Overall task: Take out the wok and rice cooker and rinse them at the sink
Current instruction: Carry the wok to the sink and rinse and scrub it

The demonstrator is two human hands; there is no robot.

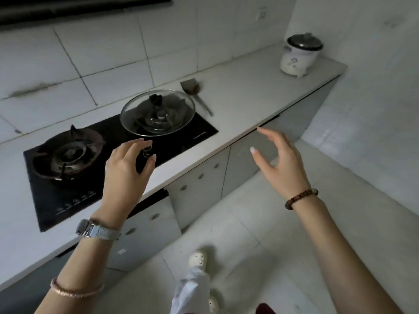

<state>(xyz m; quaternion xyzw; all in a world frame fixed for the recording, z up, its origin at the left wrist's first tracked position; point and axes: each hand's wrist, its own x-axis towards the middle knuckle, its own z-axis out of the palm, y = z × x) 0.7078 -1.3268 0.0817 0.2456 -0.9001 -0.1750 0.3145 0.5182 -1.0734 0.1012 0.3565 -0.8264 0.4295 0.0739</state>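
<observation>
A white rice cooker with a dark lid stands at the far right end of the counter. A glass lid with a black knob lies over the right burner of the black hob; no wok is plainly visible under it. My left hand hovers over the hob's front edge near a dark knob, fingers loosely spread, holding nothing. My right hand hangs in the air in front of the counter edge, fingers spread and empty.
A metal spatula lies on the white counter behind the glass lid. The left burner is bare. Grey cabinet doors run below the counter, one at the left slightly ajar. Tiled floor lies to the right.
</observation>
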